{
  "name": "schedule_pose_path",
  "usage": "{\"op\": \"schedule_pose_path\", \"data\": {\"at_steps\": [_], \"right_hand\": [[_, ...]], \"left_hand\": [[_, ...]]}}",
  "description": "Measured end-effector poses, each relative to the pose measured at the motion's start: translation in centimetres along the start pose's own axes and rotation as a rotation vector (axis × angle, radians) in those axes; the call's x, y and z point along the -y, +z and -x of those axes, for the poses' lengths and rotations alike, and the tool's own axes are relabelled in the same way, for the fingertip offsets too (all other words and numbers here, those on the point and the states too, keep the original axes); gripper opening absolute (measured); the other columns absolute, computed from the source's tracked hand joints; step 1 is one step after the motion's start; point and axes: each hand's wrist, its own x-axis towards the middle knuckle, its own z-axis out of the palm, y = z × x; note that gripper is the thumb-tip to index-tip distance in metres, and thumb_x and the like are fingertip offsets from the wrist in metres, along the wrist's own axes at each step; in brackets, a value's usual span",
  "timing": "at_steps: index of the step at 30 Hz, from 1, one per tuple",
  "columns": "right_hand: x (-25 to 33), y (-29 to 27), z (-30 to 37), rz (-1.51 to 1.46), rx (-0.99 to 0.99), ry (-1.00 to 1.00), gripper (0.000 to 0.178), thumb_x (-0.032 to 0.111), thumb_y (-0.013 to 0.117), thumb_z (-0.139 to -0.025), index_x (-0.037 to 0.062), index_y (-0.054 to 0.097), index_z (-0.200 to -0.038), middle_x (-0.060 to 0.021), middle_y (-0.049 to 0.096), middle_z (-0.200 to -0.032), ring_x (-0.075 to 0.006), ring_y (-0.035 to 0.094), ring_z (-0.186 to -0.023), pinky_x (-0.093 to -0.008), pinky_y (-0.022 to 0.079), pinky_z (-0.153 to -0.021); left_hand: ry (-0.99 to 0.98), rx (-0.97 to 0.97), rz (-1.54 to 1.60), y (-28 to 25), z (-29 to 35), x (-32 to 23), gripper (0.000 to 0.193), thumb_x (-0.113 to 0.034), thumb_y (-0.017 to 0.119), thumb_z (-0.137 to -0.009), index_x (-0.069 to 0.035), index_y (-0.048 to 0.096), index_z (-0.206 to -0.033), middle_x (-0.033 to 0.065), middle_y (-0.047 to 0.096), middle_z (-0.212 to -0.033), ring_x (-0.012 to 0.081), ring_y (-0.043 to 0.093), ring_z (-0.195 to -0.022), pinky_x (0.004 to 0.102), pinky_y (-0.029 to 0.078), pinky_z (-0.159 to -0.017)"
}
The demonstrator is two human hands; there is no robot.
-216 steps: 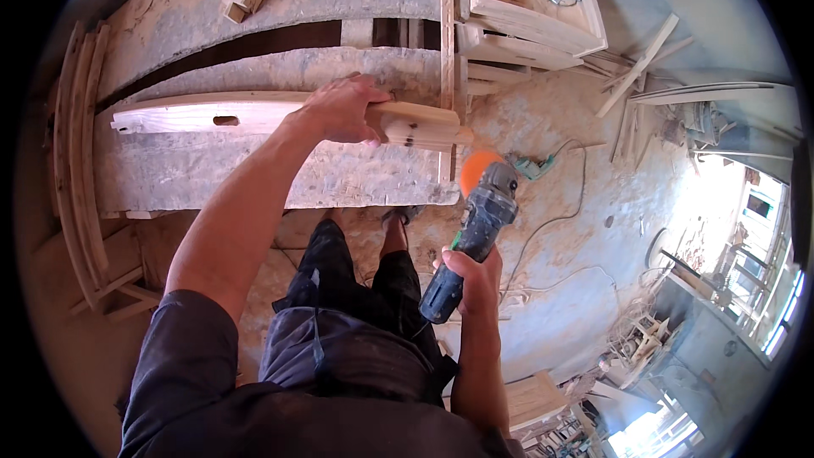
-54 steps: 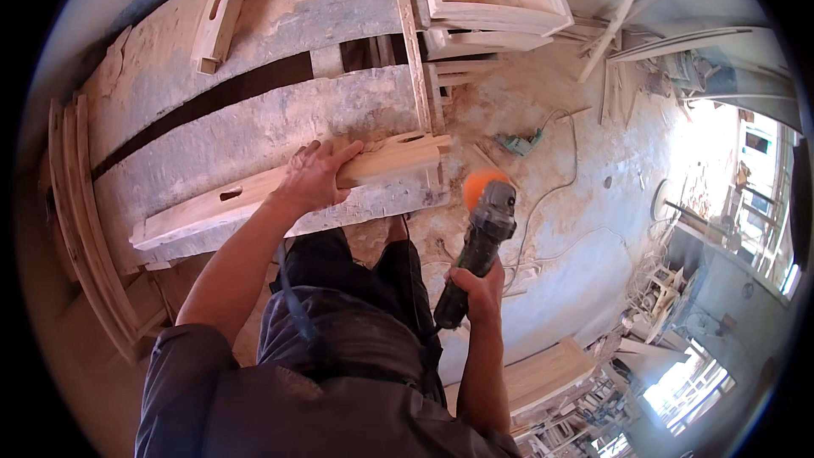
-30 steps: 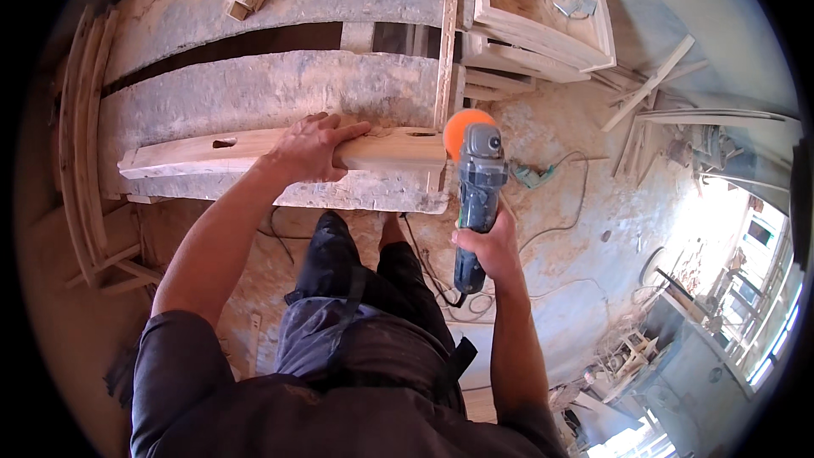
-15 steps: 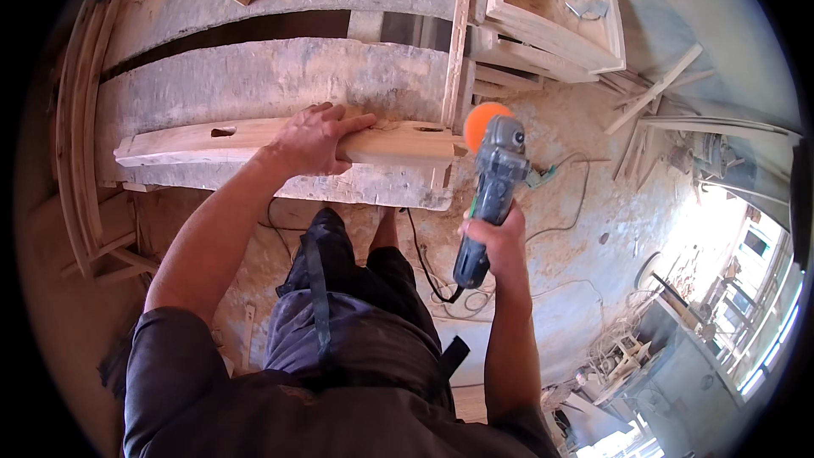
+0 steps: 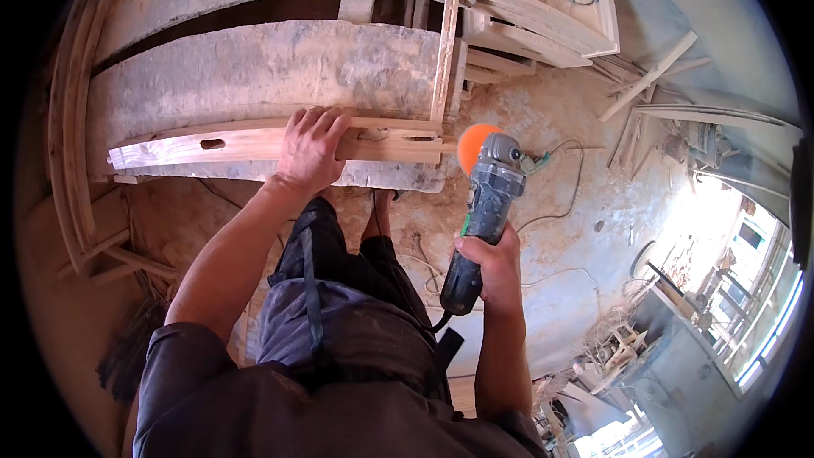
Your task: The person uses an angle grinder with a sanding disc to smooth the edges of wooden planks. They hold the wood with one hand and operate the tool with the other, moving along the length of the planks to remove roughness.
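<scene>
Long pale slotted wooden beam (image 5: 254, 142) along the near side of the worn grey wooden bench (image 5: 271, 68), beneath your left hand (image 5: 310, 151).
Your left fingers are close together, clasped over the beam; your left thumb's place cannot be told. Your right hand (image 5: 496, 265) is wrapped around the black-and-grey angle grinder (image 5: 488, 212), its round orange disc (image 5: 476, 149) just beside the beam's right end; whether they touch cannot be made out. For good control, you should press the beam firmly, hold your left hand well clear of the disc, and give the black cord (image 5: 442, 322) free room. Right of the bench, a green corded power tool (image 5: 536, 161) lies on the dusty floor (image 5: 572, 246); an open-topped pale wooden box (image 5: 551, 20) sits at the far right. No brand, label or writing can be read.
</scene>
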Motion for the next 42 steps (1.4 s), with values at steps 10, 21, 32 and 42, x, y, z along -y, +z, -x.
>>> {"op": "schedule_pose_path", "data": {"at_steps": [10, 21, 32, 42], "right_hand": [[-0.1, 1.5, 1.3, 0.038, -0.012, -0.001, 0.037, 0.003, 0.074, -0.078, -0.0018, 0.057, -0.111, -0.0103, 0.066, -0.081, -0.0215, 0.069, -0.068, -0.0358, 0.057, -0.064], [-0.3, 2.0, 0.6, 0.018, -0.034, 0.018, 0.036, 0.001, 0.076, -0.077, -0.0007, 0.059, -0.109, -0.0066, 0.065, -0.087, -0.0175, 0.067, -0.073, -0.0332, 0.055, -0.068], [-1.6, 1.6, 0.7, 0.005, -0.035, -0.006, 0.041, 0.003, 0.073, -0.076, -0.0025, 0.057, -0.113, -0.0123, 0.067, -0.084, -0.0231, 0.070, -0.069, -0.0380, 0.059, -0.066], [-2.2, 1.4, 2.7, -0.007, -0.044, 0.040, 0.042, 0.001, 0.076, -0.076, -0.0012, 0.060, -0.114, -0.0068, 0.065, -0.086, -0.0186, 0.069, -0.074, -0.0351, 0.058, -0.069]], "left_hand": [[0.019, -0.051, -0.120, 0.8, 1.7, -0.7, 0.062, -0.012, 0.074, -0.067, -0.011, 0.061, -0.128, 0.0100, 0.062, -0.140, 0.0349, 0.058, -0.129, 0.0533, 0.043, -0.109], [0.025, -0.070, -0.105, 1.6, 2.3, -0.4, 0.061, -0.013, 0.072, -0.070, -0.011, 0.061, -0.130, 0.0099, 0.063, -0.140, 0.0354, 0.059, -0.128, 0.0545, 0.044, -0.110], [0.042, -0.099, -0.108, 1.5, 2.3, -0.5, 0.060, -0.011, 0.071, -0.070, -0.010, 0.062, -0.129, 0.0099, 0.063, -0.138, 0.0354, 0.060, -0.125, 0.0538, 0.045, -0.108], [0.043, -0.127, -0.130, 0.4, 1.6, -1.1, 0.039, -0.012, 0.074, -0.076, -0.009, 0.066, -0.114, 0.0098, 0.069, -0.127, 0.0335, 0.064, -0.117, 0.0501, 0.050, -0.101]]}}
